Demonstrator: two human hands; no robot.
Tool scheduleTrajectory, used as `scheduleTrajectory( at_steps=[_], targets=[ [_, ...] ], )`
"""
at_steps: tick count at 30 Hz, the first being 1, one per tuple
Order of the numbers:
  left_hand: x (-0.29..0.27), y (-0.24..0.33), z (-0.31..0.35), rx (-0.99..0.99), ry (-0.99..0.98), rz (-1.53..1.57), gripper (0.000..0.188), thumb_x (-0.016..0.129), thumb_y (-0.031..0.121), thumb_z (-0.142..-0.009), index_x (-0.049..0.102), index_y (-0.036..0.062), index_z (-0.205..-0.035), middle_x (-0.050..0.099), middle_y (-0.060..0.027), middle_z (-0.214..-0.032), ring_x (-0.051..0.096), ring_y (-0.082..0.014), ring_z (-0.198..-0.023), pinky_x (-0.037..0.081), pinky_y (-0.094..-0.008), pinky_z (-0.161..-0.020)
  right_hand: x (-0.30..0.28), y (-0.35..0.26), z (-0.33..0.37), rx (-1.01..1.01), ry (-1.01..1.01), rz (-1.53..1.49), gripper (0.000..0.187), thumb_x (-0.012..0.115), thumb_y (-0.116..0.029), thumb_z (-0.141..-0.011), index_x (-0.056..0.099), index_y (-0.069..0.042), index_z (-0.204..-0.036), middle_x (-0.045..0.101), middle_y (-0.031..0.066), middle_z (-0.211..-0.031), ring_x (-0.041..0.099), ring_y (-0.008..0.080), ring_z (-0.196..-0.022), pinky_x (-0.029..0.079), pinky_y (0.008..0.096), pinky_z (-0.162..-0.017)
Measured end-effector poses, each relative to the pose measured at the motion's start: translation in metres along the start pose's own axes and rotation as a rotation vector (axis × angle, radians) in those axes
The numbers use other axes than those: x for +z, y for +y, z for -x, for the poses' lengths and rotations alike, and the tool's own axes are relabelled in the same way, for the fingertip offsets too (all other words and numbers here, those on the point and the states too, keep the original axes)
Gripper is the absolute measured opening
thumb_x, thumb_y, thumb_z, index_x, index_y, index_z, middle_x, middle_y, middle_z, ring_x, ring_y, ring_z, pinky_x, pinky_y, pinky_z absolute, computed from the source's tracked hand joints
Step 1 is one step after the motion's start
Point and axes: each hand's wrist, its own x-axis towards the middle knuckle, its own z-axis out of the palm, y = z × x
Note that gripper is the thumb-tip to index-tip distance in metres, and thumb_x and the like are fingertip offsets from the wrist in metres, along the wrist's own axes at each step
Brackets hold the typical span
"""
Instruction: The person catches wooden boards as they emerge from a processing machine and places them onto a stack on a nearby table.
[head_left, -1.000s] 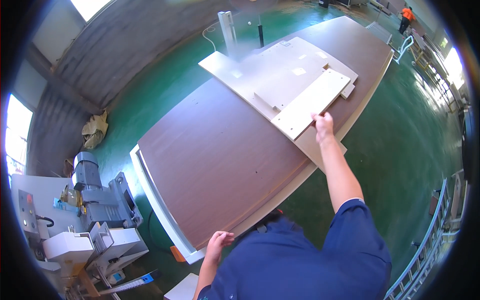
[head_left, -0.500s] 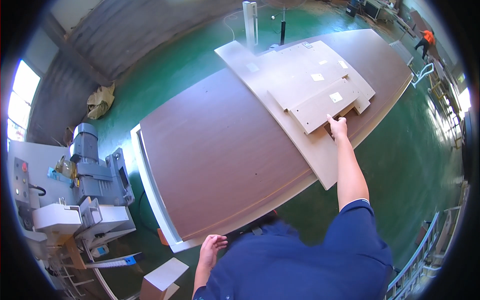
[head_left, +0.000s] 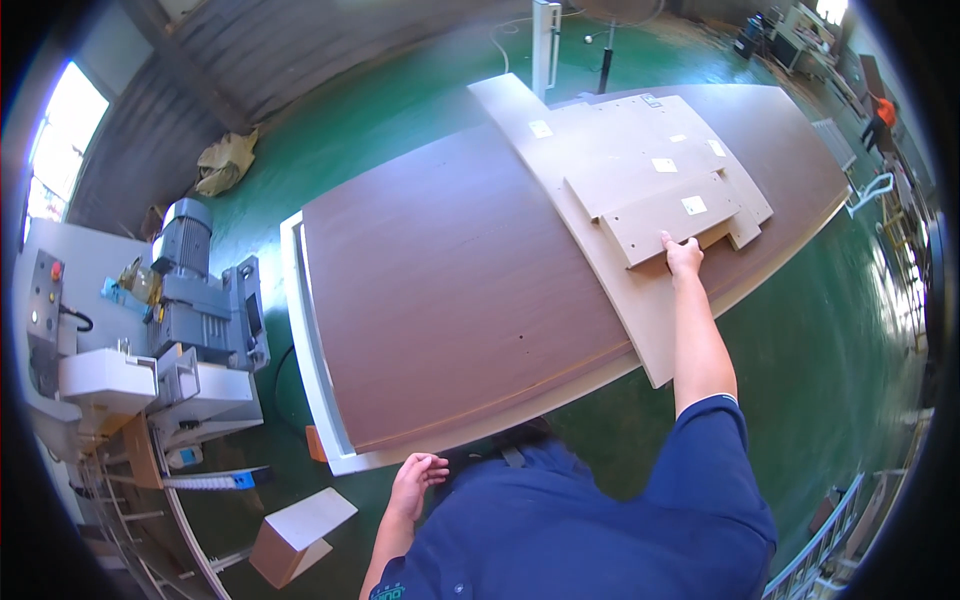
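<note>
Green lettering [head_left: 388,593] marks the sleeve [head_left: 425,565] below the left hand [head_left: 416,482], loosely curled, nothing visible in it. Rightward, a brown sheet [head_left: 450,270]. Beyond, the board [head_left: 645,222]: the right hand [head_left: 684,257] pinches its near edge, thumb on top; just past the grip, a white label [head_left: 694,205], unreadably small.

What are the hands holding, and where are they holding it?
The right hand holds the small pale board by its long near edge, thumb on top. The left hand holds nothing.
</note>
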Motion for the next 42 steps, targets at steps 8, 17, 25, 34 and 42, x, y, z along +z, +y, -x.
scheduleTrajectory(
  at_steps=[8, 17, 25, 34, 42],
  targets=[
    [-0.031, -0.026, 0.020, 0.035, 0.105, 0.097, 0.020, 0.052, 0.023, -0.096, 0.059, 0.0059, -0.103, 0.067, -0.0097, -0.102, 0.064, -0.0178, -0.089, 0.051, -0.0311, -0.081, 0.026, -0.019, 0.008, -0.079, -0.131, 0.195, 0.072, 0.069, -0.060, -0.071, 0.065, -0.007, -0.119, 0.062, 0.0179, -0.123, 0.055, 0.0319, -0.117, 0.040, 0.0388, -0.102],
    [-0.066, -0.046, 0.001, 0.078, 0.075, 0.082, 0.024, 0.053, 0.031, -0.095, 0.057, 0.0099, -0.105, 0.064, -0.0041, -0.101, 0.061, -0.0129, -0.085, 0.048, -0.0279, -0.075, 0.014, 0.016, -0.043, -0.298, -0.146, 0.013, 0.057, 0.064, -0.041, -0.088, 0.058, 0.006, -0.121, 0.062, 0.0184, -0.117, 0.058, 0.0275, -0.106, 0.045, 0.0354, -0.094],
    [-0.220, -0.092, 0.026, 0.085, 0.586, 0.536, 0.034, 0.053, 0.039, -0.091, 0.059, 0.0084, -0.104, 0.066, -0.0084, -0.092, 0.064, -0.0172, -0.070, 0.052, -0.0316, -0.060, 0.047, 0.007, 0.106, -0.467, -0.044, 0.093, 0.050, 0.062, -0.034, -0.089, 0.058, 0.007, -0.118, 0.062, 0.0184, -0.112, 0.058, 0.0280, -0.103, 0.045, 0.0358, -0.092],
    [-0.447, -0.042, 0.080, 0.508, 1.146, 0.902, 0.046, 0.050, 0.056, -0.090, 0.051, 0.0100, -0.096, 0.063, -0.0079, -0.086, 0.062, -0.0197, -0.066, 0.052, -0.0347, -0.057, 0.089, -0.013, 0.168, -0.529, -0.138, 0.042, 0.042, 0.061, -0.027, -0.090, 0.058, 0.008, -0.115, 0.063, 0.0184, -0.108, 0.058, 0.0285, -0.100, 0.045, 0.0362, -0.090],
    [-0.487, 0.080, 0.113, 0.389, 1.385, 0.505, 0.093, 0.052, 0.075, -0.077, 0.043, -0.0007, -0.130, 0.054, -0.0169, -0.117, 0.060, -0.0283, -0.093, 0.051, -0.0442, -0.071, 0.113, -0.031, 0.231, -0.603, -0.336, -0.190, 0.031, 0.059, -0.015, -0.090, 0.055, 0.005, -0.113, 0.057, 0.0121, -0.101, 0.054, 0.0222, -0.093, 0.044, 0.0333, -0.086]
  ],
)
